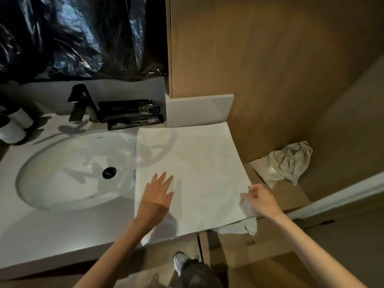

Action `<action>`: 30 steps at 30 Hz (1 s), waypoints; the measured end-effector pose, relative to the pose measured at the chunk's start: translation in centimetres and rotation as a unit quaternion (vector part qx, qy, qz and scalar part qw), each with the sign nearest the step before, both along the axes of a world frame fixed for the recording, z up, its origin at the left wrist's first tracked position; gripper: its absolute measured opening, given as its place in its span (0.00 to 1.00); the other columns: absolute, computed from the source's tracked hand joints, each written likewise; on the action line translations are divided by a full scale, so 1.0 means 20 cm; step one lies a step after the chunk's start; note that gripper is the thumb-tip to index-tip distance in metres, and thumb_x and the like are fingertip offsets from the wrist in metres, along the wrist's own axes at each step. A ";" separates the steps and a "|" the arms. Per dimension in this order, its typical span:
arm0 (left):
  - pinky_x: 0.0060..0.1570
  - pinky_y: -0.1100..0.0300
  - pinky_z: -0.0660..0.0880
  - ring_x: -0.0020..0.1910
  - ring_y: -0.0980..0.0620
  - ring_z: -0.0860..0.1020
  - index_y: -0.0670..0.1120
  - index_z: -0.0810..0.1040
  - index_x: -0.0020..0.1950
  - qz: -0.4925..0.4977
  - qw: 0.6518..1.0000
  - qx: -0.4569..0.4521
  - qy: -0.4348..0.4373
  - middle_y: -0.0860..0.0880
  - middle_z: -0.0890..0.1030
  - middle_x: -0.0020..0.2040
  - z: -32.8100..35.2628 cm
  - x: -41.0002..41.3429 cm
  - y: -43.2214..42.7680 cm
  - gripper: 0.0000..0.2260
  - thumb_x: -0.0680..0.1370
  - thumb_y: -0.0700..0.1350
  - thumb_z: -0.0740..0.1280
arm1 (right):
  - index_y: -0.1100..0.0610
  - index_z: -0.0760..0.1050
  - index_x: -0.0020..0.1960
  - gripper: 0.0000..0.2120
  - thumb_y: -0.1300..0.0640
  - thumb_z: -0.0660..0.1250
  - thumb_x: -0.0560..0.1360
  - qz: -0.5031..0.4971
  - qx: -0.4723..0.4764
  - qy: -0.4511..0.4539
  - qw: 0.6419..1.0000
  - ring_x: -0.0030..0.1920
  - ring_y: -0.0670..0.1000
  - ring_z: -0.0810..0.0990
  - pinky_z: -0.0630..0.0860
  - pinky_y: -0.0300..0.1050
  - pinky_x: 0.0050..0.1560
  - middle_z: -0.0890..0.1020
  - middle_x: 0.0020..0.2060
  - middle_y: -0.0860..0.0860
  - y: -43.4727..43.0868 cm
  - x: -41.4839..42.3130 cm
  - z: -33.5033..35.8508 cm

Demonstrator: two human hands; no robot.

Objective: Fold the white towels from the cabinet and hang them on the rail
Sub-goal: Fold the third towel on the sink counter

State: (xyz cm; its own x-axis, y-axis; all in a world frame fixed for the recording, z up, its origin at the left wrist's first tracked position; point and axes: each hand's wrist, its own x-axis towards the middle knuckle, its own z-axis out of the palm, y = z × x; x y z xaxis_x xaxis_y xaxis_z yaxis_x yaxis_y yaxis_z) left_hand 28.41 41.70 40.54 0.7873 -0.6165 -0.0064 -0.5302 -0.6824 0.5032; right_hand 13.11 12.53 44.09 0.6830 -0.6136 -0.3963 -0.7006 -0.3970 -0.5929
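Note:
A white towel [193, 163] lies spread flat on the right part of the vanity counter [62, 231], its left edge over the rim of the sink [68, 169]. My left hand [159, 194] lies flat on the towel near its front left, fingers straight. My right hand [260, 201] pinches the towel's right front edge, where the cloth bunches and a lower layer hangs off the counter's corner. No rail is in view.
A black faucet [82, 104] and black tubes [131, 114] stand behind the sink. Rolled white cloths [14, 127] sit at far left. A beige drawstring bag [288, 163] lies on a wooden shelf to the right. Black plastic [72, 34] covers the mirror.

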 end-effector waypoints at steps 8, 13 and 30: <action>0.73 0.49 0.38 0.77 0.46 0.37 0.55 0.42 0.78 -0.013 0.988 0.145 0.041 0.50 0.39 0.79 0.00 -0.01 -0.07 0.25 0.83 0.55 0.47 | 0.62 0.68 0.55 0.21 0.49 0.71 0.73 -0.067 0.027 0.061 0.995 0.56 0.55 0.73 0.71 0.49 0.57 0.72 0.52 0.54 0.07 0.03 0.02; 0.73 0.46 0.37 0.76 0.46 0.34 0.57 0.38 0.78 -0.016 0.987 0.155 0.046 0.51 0.36 0.78 -0.06 0.01 -0.10 0.26 0.83 0.56 0.46 | 0.57 0.68 0.41 0.12 0.51 0.68 0.74 -0.035 0.039 0.122 0.991 0.44 0.53 0.73 0.71 0.46 0.49 0.72 0.38 0.50 0.05 0.04 0.03; 0.70 0.43 0.38 0.77 0.41 0.49 0.54 0.55 0.78 0.027 0.994 0.101 -0.026 0.49 0.51 0.79 -0.14 -0.03 -0.10 0.37 0.75 0.67 0.29 | 0.56 0.65 0.35 0.14 0.56 0.66 0.76 0.007 0.022 0.022 0.999 0.31 0.46 0.72 0.65 0.37 0.31 0.72 0.28 0.49 -0.05 -0.06 0.12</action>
State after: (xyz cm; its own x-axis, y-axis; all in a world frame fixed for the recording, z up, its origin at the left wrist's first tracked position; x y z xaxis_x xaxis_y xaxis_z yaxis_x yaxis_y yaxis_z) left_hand 27.82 39.63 37.65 0.8218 -0.5636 -0.0835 -0.5121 -0.7949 0.3254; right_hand 11.86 11.46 46.49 0.6717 -0.5857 -0.4536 -0.7219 -0.3800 -0.5783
